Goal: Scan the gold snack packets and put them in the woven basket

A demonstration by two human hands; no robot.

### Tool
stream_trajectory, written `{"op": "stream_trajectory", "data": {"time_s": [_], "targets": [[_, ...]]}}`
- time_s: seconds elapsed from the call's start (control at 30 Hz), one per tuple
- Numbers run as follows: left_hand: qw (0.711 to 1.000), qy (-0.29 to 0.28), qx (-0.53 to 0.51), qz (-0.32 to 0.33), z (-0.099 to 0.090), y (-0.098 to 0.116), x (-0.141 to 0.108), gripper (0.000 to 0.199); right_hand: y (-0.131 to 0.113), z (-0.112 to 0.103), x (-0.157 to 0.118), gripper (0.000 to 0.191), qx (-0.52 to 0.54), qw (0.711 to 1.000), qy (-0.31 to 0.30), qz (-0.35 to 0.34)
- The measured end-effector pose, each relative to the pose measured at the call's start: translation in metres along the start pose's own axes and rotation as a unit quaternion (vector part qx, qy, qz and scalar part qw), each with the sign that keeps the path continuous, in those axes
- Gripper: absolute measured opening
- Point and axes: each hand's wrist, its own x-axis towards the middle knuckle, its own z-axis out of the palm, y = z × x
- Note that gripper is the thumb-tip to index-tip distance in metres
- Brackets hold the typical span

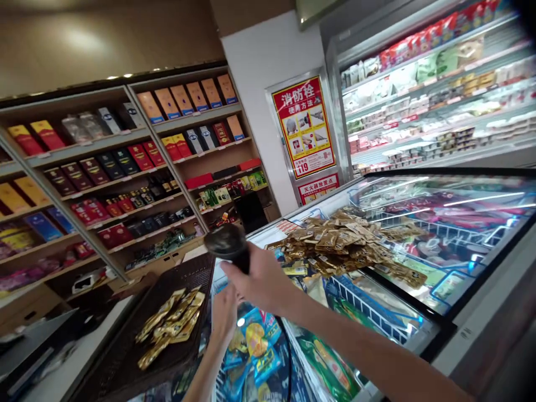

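My right hand is wrapped round the handle of a black handheld barcode scanner, its blurred head tilted toward the left. A black cable hangs below that hand. Just under it is my left hand, fingers curled close to the right wrist; what they hold, if anything, is hidden. To the left, several gold sachets lie in a dark brown basket. A large heap of similar gold sachets rests on the freezer's glass lid, right of the scanner.
Below my hands the chest freezer is partly uncovered, showing blue ice-cream packs and white wire dividers. Shelves of boxed goods line the left wall. A red fire-hydrant poster hangs beside a lit display fridge.
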Motion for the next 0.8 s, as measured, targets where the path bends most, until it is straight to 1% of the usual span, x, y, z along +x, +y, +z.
{"op": "stream_trajectory", "data": {"time_s": [0.07,0.1,0.17,0.27,0.4,0.47,0.57,0.63,0.7,0.8], "targets": [[0.999,0.004,-0.026,-0.037,-0.018,-0.007,-0.020,0.043,0.012,-0.003,-0.015,0.026,0.016,0.999,0.023,0.017],[0.998,0.010,-0.034,-0.054,-0.026,-0.011,-0.029,0.044,0.019,-0.005,-0.024,0.026,0.044,0.998,0.018,0.041],[0.996,0.035,-0.034,-0.078,-0.038,-0.020,-0.048,0.045,0.030,-0.008,-0.044,0.034,0.105,0.990,0.008,0.097],[0.992,0.073,-0.009,-0.098,-0.050,-0.031,-0.079,0.047,0.040,-0.010,-0.071,0.042,0.119,0.983,0.004,0.141],[0.986,0.081,-0.010,-0.143,-0.060,-0.038,-0.121,0.033,0.042,-0.012,-0.100,0.046,0.115,0.977,-0.017,0.178],[0.980,0.088,-0.054,-0.173,-0.062,-0.037,-0.138,0.034,0.043,-0.012,-0.112,0.047,0.116,0.974,-0.020,0.194],[0.959,0.105,-0.166,-0.202,-0.067,-0.025,-0.151,0.044,0.045,-0.009,-0.128,0.049,0.114,0.970,-0.010,0.213],[0.945,0.110,-0.233,-0.202,-0.071,-0.014,-0.154,0.051,0.047,-0.004,-0.138,0.049,0.105,0.970,0.004,0.218],[0.933,0.114,-0.278,-0.196,-0.075,-0.005,-0.156,0.057,0.049,0.001,-0.149,0.049,0.090,0.972,0.016,0.216],[0.915,0.122,-0.333,-0.192,-0.078,0.001,-0.160,0.058,0.056,0.011,-0.166,0.053,0.079,0.973,0.025,0.214]]}}
